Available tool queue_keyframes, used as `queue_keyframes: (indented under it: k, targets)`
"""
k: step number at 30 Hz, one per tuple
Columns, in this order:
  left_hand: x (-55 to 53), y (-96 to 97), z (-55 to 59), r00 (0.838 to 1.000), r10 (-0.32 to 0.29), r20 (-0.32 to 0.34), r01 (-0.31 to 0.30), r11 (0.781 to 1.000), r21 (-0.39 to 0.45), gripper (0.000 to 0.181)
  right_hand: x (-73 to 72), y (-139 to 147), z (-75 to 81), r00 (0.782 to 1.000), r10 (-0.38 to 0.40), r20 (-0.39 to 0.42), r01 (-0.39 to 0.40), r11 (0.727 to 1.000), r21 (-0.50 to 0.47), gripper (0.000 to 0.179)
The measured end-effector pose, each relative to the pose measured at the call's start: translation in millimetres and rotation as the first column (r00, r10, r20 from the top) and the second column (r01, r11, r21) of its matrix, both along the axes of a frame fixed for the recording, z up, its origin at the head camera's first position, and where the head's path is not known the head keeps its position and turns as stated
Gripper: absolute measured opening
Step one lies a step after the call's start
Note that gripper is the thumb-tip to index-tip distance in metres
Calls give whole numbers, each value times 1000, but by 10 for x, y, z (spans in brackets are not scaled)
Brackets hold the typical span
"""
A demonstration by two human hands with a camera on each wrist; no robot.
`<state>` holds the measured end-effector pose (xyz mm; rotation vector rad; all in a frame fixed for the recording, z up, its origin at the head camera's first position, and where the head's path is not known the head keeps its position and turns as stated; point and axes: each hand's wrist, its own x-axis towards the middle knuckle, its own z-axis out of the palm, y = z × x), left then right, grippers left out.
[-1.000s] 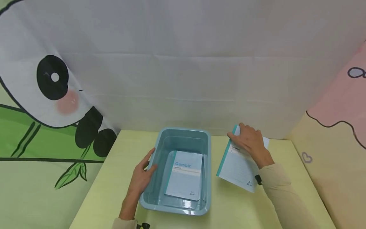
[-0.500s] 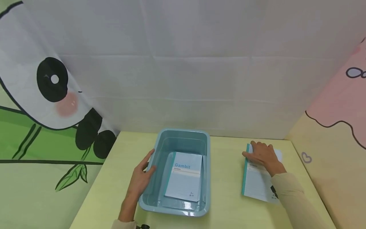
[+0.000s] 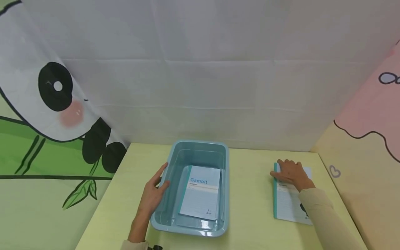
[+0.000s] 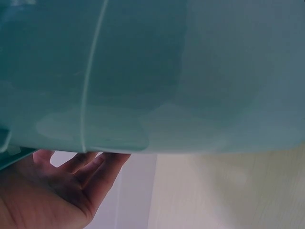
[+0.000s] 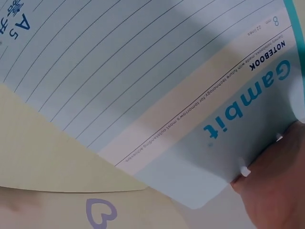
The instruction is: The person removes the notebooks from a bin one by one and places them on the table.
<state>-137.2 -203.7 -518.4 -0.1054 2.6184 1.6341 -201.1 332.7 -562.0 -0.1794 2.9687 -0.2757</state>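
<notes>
A teal plastic tub [image 3: 197, 232] stands on the table with a Gambit notebook [image 3: 200, 198] lying face up in it; another notebook's edge shows beneath. My left hand [image 3: 152, 194] holds the tub's left rim, thumb over the rim and fingers outside. The left wrist view shows the fingers [image 4: 102, 179] against the tub's outer wall. To the right, my right hand [image 3: 290, 175] grips the top end of another Gambit notebook [image 3: 289, 205], thumb at its teal spine. This notebook is low over or on the table; contact cannot be told. Its lined cover fills much of the right wrist view.
The pale yellow table [image 3: 250, 194] meets a white fabric backdrop [image 3: 218, 86] behind the tub. A cartoon-printed panel [image 3: 56, 104] stands at the left, and a pink and cream one [image 3: 365, 166] closes off the right side.
My right hand has carried its notebook to the right and down, towards the table's right side, and the notebook has straightened. The left hand and the tub have stayed nearly still.
</notes>
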Motion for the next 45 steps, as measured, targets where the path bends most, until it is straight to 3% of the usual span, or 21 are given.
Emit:
queue_keyframes:
  k: [9,15,24,36,45]
  targets:
    - [2,23,3,1000,-4,4,4,1000,1,62,-25,90,-123,1000,0,8,0,1000,24,77]
    - [2,28,6,1000,-6,3,6,1000,11,62,-52,100,-206,1000,-1,-31,2,999,42,74]
    - [29,47,-11,1000,-6,5,6,1000,14,62,12,96,-252,997,-53,-57,52,998,-23,88]
    - [11,8,25,1000,6,1,-6,1000,-9,61,-153,-260,119,990,-56,-128,42,993,-111,71]
    - [-1,24,-10,1000,5,5,-5,1000,12,61,-212,-683,498,963,-32,-268,-6,990,-140,51]
